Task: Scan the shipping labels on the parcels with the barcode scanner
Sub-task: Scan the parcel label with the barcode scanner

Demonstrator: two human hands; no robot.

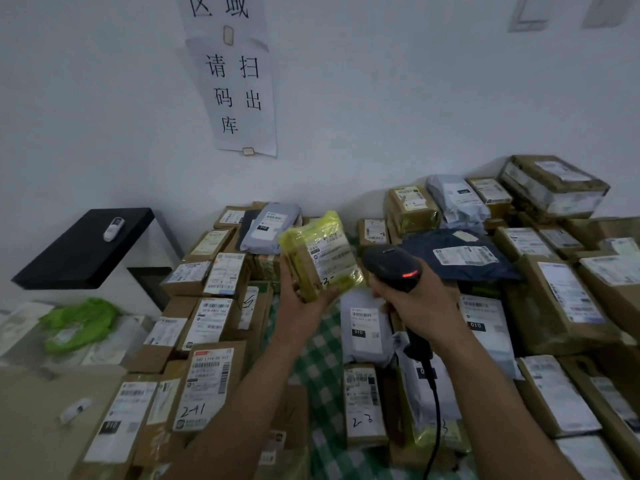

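Observation:
My left hand (300,296) holds up a small parcel wrapped in yellow tape (320,256), its white shipping label tilted toward the right. My right hand (420,303) grips a black barcode scanner (393,266) by its handle, just right of the parcel. The scanner's head points at the label and a red light glows on its back. Its black cable (435,410) hangs down along my right forearm.
Many labelled cardboard boxes (207,386) and grey mailer bags (363,327) crowd a table with a green checked cloth (320,362). A dark blue bag (457,254) lies behind the scanner. A black stand (86,249) sits at left, a green bag (81,322) below it. Paper signs (239,95) hang on the wall.

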